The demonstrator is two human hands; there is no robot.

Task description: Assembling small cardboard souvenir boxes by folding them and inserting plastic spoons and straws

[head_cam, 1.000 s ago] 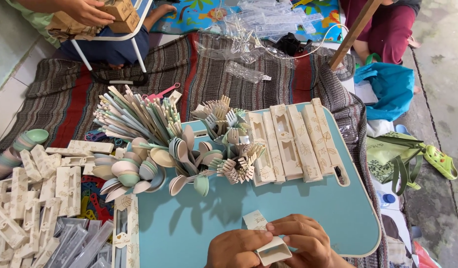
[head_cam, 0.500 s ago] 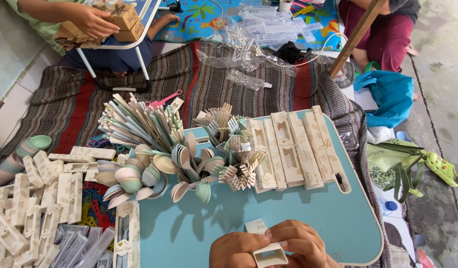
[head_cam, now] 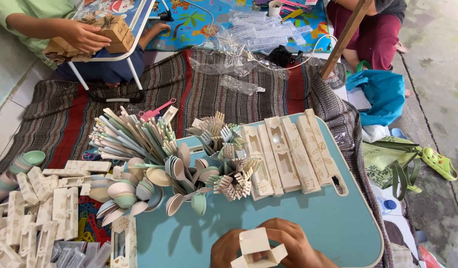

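While both hands (head_cam: 273, 245) are pinching a small white box (head_cam: 256, 248), fingers clamped on its flaps, finished boxes (head_cam: 288, 154) are lying just beyond it.

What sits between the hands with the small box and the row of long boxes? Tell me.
In the head view, only bare blue tabletop lies between the hands folding the small box and the row of long boxes.
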